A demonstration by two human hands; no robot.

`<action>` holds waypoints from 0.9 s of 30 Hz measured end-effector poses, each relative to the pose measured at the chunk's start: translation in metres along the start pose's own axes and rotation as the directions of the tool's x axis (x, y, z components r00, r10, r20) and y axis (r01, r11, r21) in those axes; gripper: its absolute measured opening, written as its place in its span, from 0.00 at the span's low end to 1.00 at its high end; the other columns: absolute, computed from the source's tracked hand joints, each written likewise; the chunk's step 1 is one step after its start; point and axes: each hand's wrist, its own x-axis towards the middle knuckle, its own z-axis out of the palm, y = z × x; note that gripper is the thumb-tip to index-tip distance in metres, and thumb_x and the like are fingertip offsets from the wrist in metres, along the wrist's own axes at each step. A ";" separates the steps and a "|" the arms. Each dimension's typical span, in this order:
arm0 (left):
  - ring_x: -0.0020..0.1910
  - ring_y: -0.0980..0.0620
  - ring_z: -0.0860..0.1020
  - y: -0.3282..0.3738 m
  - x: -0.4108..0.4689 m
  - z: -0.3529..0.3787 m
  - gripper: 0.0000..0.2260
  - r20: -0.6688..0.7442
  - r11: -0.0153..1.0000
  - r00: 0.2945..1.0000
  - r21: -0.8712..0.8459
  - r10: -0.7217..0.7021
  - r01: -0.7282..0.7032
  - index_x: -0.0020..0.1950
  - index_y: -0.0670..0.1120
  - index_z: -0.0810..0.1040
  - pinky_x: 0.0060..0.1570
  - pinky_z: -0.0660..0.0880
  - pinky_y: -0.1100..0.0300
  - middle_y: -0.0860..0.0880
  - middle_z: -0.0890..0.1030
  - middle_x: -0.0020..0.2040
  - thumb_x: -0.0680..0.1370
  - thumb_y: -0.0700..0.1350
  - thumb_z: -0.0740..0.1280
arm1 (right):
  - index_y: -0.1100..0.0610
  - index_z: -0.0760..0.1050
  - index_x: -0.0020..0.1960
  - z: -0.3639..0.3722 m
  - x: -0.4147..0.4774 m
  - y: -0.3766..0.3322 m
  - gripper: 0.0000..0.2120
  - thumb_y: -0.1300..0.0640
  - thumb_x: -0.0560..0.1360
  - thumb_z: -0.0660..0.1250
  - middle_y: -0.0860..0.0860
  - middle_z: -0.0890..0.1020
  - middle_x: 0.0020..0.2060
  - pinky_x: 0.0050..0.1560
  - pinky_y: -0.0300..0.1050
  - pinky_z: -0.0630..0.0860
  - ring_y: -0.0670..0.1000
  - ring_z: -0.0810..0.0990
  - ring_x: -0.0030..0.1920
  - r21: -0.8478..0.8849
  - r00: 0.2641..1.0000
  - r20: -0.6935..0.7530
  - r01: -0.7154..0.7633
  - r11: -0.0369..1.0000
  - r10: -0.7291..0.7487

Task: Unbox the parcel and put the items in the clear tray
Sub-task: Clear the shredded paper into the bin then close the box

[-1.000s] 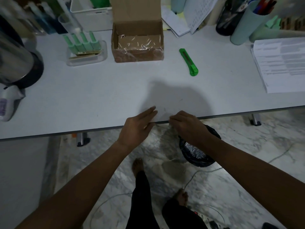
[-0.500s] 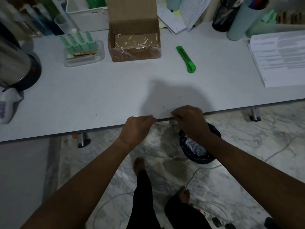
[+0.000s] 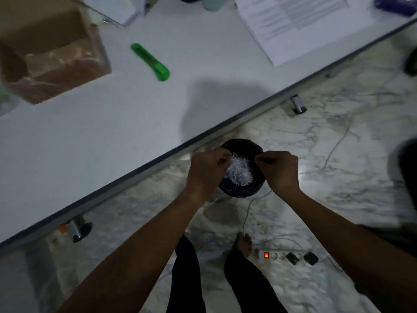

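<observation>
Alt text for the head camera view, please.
Both hands, left hand and right hand, are held closed over a black bin of shredded paper on the floor, beside a white table with an open cardboard box and green cutter.

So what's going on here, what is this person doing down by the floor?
The person has both hands over a black-lined bin on the floor beside the table. The left hand and right hand are closed at the rim, above white shredded paper inside. Whether they pinch the liner or drop shreds is unclear. On the table sit the cardboard box and a green utility knife, both untouched.
</observation>
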 end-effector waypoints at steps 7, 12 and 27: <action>0.56 0.47 0.82 -0.133 0.028 0.196 0.16 0.274 0.977 0.938 0.098 -0.212 0.192 0.58 0.44 0.83 0.58 0.77 0.62 0.44 0.84 0.58 0.76 0.31 0.64 | 0.61 0.83 0.39 0.121 0.054 0.182 0.11 0.65 0.76 0.64 0.61 0.83 0.35 0.35 0.41 0.66 0.54 0.77 0.32 -0.156 0.975 0.027 -0.212 0.965 0.218; 0.45 0.59 0.82 -0.231 0.025 0.286 0.10 0.328 0.939 0.883 0.195 -0.336 0.284 0.43 0.48 0.85 0.50 0.77 0.66 0.49 0.85 0.43 0.74 0.34 0.68 | 0.59 0.85 0.49 0.206 0.081 0.281 0.12 0.67 0.74 0.64 0.58 0.86 0.47 0.47 0.45 0.77 0.58 0.82 0.51 -0.168 0.942 0.050 -0.320 0.932 0.332; 0.74 0.50 0.66 -0.041 0.029 0.122 0.26 0.540 0.930 0.770 0.317 -0.340 0.187 0.74 0.50 0.69 0.72 0.67 0.53 0.49 0.67 0.76 0.76 0.47 0.69 | 0.54 0.85 0.49 0.040 0.028 0.089 0.07 0.58 0.73 0.70 0.53 0.87 0.42 0.43 0.49 0.81 0.54 0.84 0.41 0.024 0.984 -0.146 -0.101 0.995 0.103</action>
